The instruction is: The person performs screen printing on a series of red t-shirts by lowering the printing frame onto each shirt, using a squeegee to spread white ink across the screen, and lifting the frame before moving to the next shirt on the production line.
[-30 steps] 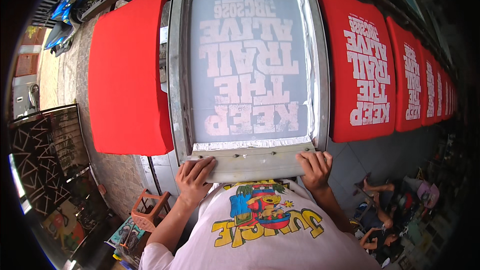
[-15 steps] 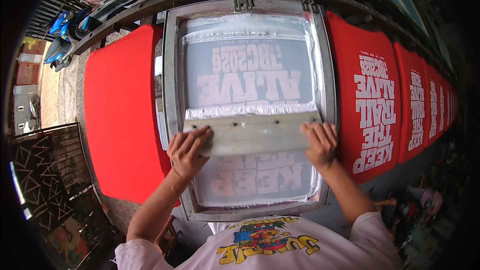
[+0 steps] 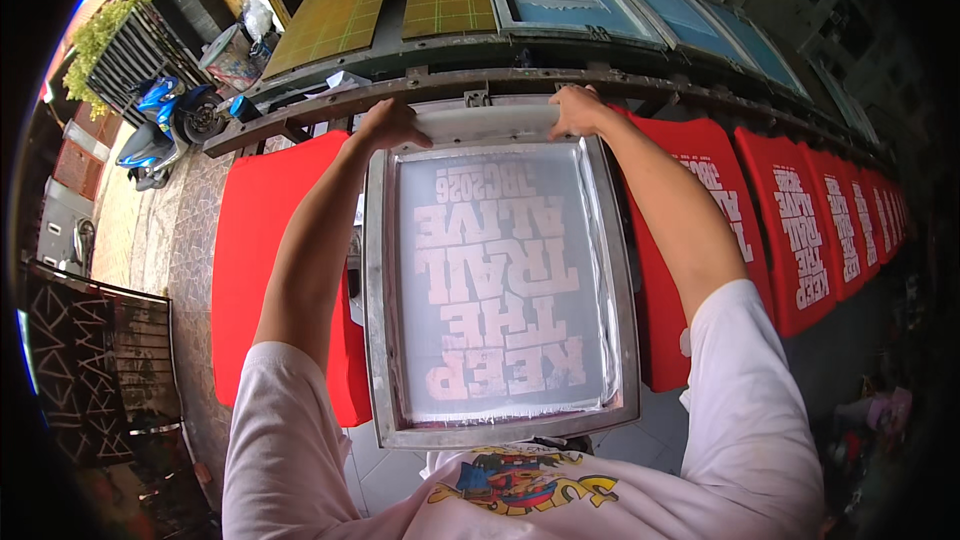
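Note:
At the far end of the screen-printing frame (image 3: 377, 340), a wide pale squeegee (image 3: 487, 124) lies crosswise between my hands. My left hand (image 3: 392, 126) is wrapped round its left end, and my right hand (image 3: 578, 111) grips its right end. Both arms reach out far. Below the squeegee, the mesh (image 3: 420, 310) shows large pinkish block lettering on grey. White ink streaks its right inner edge and near edge. What lies under the frame is hidden.
On the left is a plain red fabric panel (image 3: 285, 260). A printed red panel (image 3: 655, 310) sits on the right, with several more beyond it. A metal rail (image 3: 290, 115) runs behind the frame. Farther back lean yellow gridded boards (image 3: 330, 25) and blue-meshed screens (image 3: 570, 0).
Both hands have pushed the squeegee from mid-screen to the far end. The lettering it covered now shows. The view has tilted up, bringing more background in.

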Demonstrator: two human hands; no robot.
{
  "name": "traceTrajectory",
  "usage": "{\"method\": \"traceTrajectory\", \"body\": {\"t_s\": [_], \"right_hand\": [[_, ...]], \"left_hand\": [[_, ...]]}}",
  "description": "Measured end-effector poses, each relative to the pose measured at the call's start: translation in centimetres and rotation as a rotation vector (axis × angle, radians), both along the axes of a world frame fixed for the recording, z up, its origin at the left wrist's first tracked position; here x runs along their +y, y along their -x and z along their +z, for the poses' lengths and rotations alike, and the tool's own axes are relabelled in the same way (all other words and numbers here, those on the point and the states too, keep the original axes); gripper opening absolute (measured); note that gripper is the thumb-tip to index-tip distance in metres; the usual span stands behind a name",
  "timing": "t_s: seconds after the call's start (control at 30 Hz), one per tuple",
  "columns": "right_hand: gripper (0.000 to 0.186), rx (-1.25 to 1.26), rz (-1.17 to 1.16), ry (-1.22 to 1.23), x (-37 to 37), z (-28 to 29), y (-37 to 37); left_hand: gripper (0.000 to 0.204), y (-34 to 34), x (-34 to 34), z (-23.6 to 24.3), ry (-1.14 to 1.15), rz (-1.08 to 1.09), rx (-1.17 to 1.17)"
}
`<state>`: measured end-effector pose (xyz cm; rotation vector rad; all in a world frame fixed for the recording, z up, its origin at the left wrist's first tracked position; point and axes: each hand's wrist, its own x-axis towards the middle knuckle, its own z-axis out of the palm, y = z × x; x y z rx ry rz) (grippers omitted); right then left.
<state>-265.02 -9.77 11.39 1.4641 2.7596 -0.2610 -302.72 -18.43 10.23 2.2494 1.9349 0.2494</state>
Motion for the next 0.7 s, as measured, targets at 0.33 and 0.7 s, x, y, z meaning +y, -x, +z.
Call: {"method": "traceTrajectory", "body": {"t_s": [0.33, 0.7], "right_hand": [[0.03, 0.261, 0.176, -0.162, -33.9, 1.1, -9.4], [0.04, 0.265, 0.119, -0.373, -55.0, -6.6, -13.3]], "left_hand": [[0.018, -8.1, -32.6, 2.2, -0.263, -0.158, -0.068], [0.056, -13.2, -54.0, -4.9, -0.306, -0.038, -0.247]]}}
